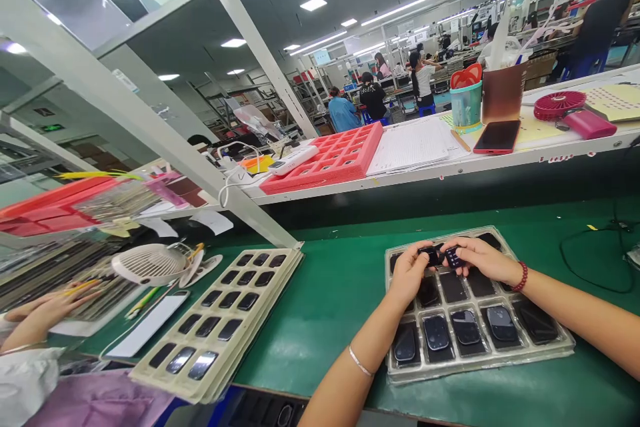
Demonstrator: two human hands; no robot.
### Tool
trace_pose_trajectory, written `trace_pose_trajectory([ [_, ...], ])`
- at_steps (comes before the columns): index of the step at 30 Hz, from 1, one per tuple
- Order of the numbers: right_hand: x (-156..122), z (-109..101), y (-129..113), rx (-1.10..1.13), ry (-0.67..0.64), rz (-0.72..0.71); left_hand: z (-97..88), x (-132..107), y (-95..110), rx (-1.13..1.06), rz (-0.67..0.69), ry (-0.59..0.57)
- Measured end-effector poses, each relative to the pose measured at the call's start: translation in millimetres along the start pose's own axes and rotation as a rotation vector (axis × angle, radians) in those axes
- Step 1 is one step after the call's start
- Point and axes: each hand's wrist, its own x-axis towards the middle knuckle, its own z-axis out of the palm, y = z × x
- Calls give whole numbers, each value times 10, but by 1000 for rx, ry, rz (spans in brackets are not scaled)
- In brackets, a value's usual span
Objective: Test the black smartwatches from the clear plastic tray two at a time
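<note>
My left hand point(409, 271) pinches a small black screen part point(431, 255) above a clear plastic tray point(564, 345) on the green bench. My right hand point(483, 258), with a red bead bracelet on its wrist, grips a second small black part point(454, 257) right beside the first. Both hands hover over the tray's far rows. Several dark glossy screen parts point(466, 327) lie in the tray's near pockets, and other pockets look empty.
A beige stack of trays point(280, 278) with dark parts lies to the left beside a slanted metal post point(150, 127). A co-worker's hand point(47, 310) rests at far left near a white fan point(150, 264). A red tray point(370, 147) sits on the shelf behind. A black cable point(595, 260) curls at right.
</note>
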Motion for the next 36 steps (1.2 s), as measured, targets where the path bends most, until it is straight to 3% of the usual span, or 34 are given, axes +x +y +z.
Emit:
trace_pose_trajectory([
  [10, -13, 26, -15, -51, -21, -43, 38, -24, 27, -34, 19, -20],
  [36, 7, 30, -17, -41, -28, 4, 31, -15, 25, -20, 5, -24],
])
